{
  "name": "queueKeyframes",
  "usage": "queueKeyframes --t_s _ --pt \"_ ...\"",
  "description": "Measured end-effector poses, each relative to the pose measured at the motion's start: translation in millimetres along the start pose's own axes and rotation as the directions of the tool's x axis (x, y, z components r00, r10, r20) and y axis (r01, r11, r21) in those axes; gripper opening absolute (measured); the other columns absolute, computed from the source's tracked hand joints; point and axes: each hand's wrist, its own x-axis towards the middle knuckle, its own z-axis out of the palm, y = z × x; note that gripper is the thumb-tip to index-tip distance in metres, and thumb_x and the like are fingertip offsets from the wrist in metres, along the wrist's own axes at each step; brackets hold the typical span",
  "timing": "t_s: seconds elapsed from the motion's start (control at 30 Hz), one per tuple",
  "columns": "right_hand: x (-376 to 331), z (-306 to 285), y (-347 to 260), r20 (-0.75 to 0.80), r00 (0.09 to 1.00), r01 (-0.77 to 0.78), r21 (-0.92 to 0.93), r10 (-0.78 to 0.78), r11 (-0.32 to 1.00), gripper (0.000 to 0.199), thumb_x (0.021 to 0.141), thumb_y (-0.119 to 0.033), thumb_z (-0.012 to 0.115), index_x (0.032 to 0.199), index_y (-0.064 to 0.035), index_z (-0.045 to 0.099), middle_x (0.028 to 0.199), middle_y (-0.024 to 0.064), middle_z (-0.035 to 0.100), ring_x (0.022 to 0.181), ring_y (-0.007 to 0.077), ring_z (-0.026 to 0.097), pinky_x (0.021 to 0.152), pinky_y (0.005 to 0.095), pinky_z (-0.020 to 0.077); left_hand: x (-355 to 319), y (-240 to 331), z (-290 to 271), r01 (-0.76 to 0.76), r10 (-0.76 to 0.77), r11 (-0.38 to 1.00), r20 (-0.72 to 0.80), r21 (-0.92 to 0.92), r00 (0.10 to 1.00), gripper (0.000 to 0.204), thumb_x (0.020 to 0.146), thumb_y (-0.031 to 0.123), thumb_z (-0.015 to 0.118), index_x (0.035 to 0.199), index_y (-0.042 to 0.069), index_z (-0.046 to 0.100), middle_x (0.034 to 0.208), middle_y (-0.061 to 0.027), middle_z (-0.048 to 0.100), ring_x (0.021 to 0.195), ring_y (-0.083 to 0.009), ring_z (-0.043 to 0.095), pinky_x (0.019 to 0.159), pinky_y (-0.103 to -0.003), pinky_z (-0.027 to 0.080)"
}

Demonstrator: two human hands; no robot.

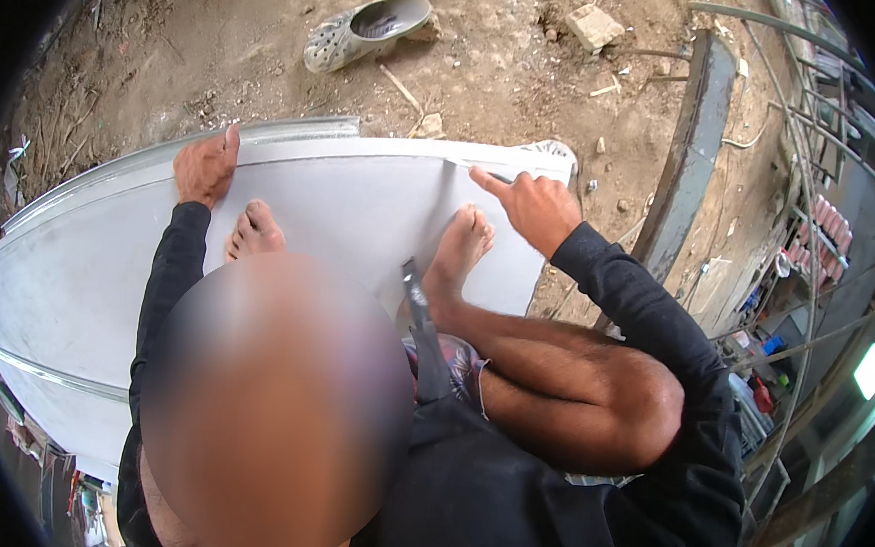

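Observation:
A large white flat panel (341, 207) lies on the ground under me, its far edge bent up in a narrow lip. My bare feet rest on it. At the far left edge my left hand (207, 167) is closed over the lip, thumb pointing up. My right hand (534, 207) is by the far right corner, index finger stretched left along the edge and the other fingers curled. A thin bright sliver shows by that fingertip; what the hand holds, if anything, is unclear. A dark strip (426, 333) stands up between my legs, its kind unclear.
A shiny metal strip (296, 127) runs beyond the panel's far edge. A grey clog (367, 34) and a broken block (594, 27) lie on the dirt. To the right are a dark metal beam (693, 139), thin rods and clutter. A lit lamp (871, 371) glows far right.

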Motion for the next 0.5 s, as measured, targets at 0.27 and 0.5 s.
queueKeyframes --t_s 0.27,0.5 --pt "27 1 -9 0.194 0.980 0.038 0.012 -0.040 0.999 0.067 0.086 -0.018 0.061 0.149 -0.0259 0.040 0.071 0.0063 0.064 0.067 0.0232 0.068 0.054 0.0359 0.0529 3 6 8 -0.018 0.020 0.998 -0.034 0.059 0.999 0.059 0.100 0.049 0.043 0.067 0.005 0.065 0.073 -0.0197 0.066 0.071 -0.0421 0.062 0.068 -0.052 0.047" --pt "-3 8 19 0.086 0.996 0.000 0.007 -0.001 1.000 0.065 0.088 -0.017 0.060 0.148 -0.0305 0.041 0.065 0.0047 0.060 0.056 0.0203 0.063 0.049 0.0334 0.0499 -1 3 2 -0.002 0.003 1.000 -0.037 0.030 0.999 0.060 0.100 0.050 0.044 0.067 0.004 0.064 0.072 -0.0206 0.065 0.071 -0.0435 0.060 0.066 -0.054 0.044"
